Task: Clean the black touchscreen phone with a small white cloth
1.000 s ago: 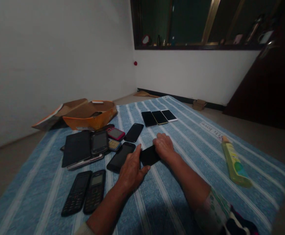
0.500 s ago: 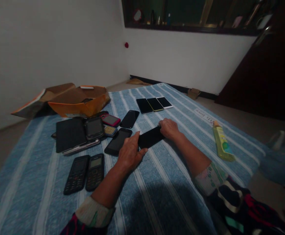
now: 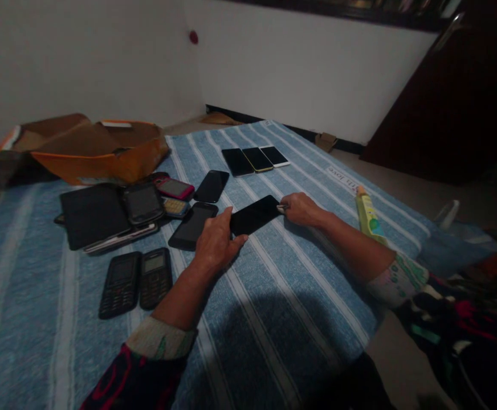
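A black smartphone (image 3: 255,214) lies screen-up between my two hands on the blue striped cloth (image 3: 274,296). My left hand (image 3: 215,243) grips its near left end, thumb along the edge. My right hand (image 3: 302,208) pinches its far right end with closed fingers. Just left of my left hand lies another black phone (image 3: 192,225). Beyond it sit an oval black phone (image 3: 211,185) and a pink phone (image 3: 174,187).
Three phones (image 3: 256,159) lie in a row at the far side. A tablet (image 3: 93,214) with phones stacked on it and two keypad phones (image 3: 136,281) are at left. An orange cardboard box (image 3: 98,149) stands behind. A yellow-green tube (image 3: 368,214) lies at right.
The view has tilted down and shifted. My right hand has slid from on top of the black smartphone out to its far end, uncovering the screen. My left hand still holds the near end.
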`<action>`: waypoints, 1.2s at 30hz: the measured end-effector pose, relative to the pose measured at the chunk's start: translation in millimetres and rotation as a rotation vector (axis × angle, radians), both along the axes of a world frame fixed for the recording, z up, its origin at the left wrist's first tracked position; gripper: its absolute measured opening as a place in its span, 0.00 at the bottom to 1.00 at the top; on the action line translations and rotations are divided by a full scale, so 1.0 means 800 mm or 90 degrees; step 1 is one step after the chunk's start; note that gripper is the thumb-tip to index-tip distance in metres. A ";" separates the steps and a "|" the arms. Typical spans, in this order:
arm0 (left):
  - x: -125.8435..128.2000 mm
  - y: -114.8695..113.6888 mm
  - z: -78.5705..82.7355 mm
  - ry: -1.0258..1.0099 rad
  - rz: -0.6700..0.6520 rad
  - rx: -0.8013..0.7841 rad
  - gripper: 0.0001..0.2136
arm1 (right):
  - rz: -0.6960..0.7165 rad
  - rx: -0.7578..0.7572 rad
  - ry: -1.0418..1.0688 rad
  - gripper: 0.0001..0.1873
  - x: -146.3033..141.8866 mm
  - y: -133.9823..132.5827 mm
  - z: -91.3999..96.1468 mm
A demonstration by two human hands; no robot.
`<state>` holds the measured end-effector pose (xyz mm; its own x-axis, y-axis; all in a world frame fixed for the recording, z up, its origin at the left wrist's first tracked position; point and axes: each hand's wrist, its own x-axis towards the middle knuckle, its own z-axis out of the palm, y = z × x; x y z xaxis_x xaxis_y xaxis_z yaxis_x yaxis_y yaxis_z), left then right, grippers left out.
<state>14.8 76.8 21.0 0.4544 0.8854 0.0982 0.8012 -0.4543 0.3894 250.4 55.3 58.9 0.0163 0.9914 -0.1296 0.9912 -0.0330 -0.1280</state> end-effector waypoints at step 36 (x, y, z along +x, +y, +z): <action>-0.016 -0.008 -0.008 -0.066 -0.068 0.002 0.36 | 0.230 -0.027 -0.036 0.15 -0.132 -0.033 0.008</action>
